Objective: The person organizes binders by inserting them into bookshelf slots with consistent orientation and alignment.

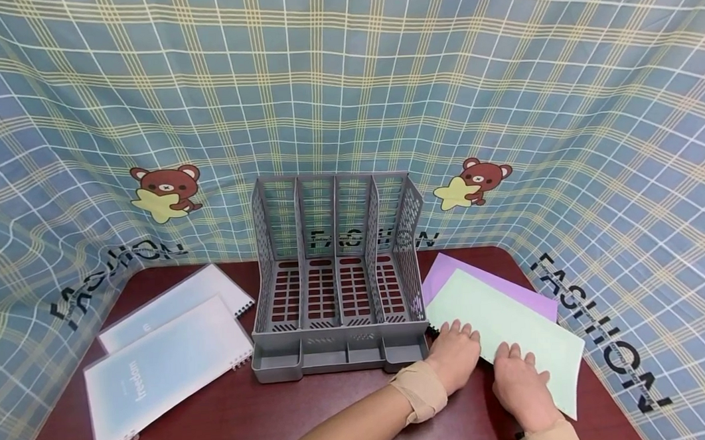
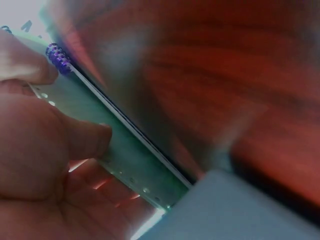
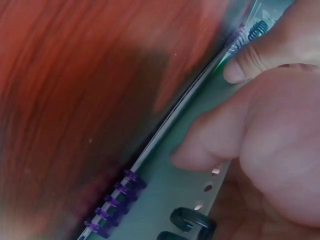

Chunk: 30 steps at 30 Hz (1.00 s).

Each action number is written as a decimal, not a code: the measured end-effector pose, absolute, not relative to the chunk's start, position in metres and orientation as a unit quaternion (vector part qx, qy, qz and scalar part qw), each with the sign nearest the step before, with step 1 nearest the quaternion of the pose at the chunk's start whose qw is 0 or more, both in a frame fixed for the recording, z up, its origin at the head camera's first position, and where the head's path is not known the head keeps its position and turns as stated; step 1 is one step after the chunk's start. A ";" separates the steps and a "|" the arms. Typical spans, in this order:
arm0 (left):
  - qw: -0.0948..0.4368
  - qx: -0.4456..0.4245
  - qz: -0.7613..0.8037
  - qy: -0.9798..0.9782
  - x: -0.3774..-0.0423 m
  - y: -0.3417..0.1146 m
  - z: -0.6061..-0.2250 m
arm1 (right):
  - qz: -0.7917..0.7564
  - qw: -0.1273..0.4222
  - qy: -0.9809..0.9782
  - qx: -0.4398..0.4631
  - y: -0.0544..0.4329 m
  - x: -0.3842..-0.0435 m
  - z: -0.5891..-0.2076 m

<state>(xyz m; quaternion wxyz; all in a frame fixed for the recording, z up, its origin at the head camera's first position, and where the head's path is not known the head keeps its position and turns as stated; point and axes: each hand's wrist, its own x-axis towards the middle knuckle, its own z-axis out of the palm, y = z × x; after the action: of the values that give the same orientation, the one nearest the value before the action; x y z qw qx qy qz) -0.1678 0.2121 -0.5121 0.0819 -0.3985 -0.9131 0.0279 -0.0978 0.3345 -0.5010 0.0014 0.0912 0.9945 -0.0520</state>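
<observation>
A light green spiral notebook (image 1: 513,311) lies at the right of the table, overlapping a purple notebook (image 1: 527,297) behind it. My left hand (image 1: 455,355) pinches its near edge close to the organizer, fingers on top and thumb (image 2: 92,140) underneath. Further right along that edge, my right hand (image 1: 521,387) grips it the same way, with its thumb (image 3: 210,140) against the underside. Punched holes and a dark binding ring (image 3: 192,222) show there in the right wrist view. Below, purple coils (image 3: 117,205) line the other notebook's edge.
A grey file organizer (image 1: 341,350) with upright dividers and front trays stands mid-table, just left of my left hand. Two blue-white spiral notebooks, one in front (image 1: 175,369) overlapping one behind (image 1: 180,299), lie at the left. A plaid curtain (image 1: 333,81) surrounds the dark red table (image 1: 232,426).
</observation>
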 end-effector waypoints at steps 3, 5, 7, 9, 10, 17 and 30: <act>0.080 -0.396 0.029 -0.914 -0.167 0.213 -0.512 | -0.053 -0.011 0.994 0.094 0.334 -0.097 -0.502; 0.081 -0.392 0.029 -0.916 -0.166 0.214 -0.512 | -0.057 -0.018 0.994 0.095 0.333 -0.097 -0.502; 0.084 -0.389 0.030 -0.917 -0.165 0.214 -0.511 | -0.060 -0.026 0.993 0.096 0.333 -0.096 -0.503; 0.090 -0.385 0.030 -0.918 -0.164 0.214 -0.510 | -0.064 -0.033 0.993 0.095 0.334 -0.095 -0.503; 0.094 -0.384 0.029 -0.918 -0.163 0.214 -0.510 | -0.065 -0.035 0.993 0.095 0.334 -0.095 -0.503; 0.108 -0.381 0.040 -0.917 -0.159 0.215 -0.505 | -0.084 -0.006 0.990 0.111 0.338 -0.096 -0.504; 0.213 -0.408 -0.022 -0.887 -0.157 0.207 -0.470 | -0.118 -0.112 0.985 0.058 0.346 -0.091 -0.495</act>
<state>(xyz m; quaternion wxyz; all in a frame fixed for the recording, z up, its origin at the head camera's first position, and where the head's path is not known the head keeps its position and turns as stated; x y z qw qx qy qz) -0.1565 0.2073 -0.4698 0.2133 -0.4083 -0.8873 -0.0221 -0.0911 0.3462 -0.4948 -0.1124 0.0575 0.9850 -0.1179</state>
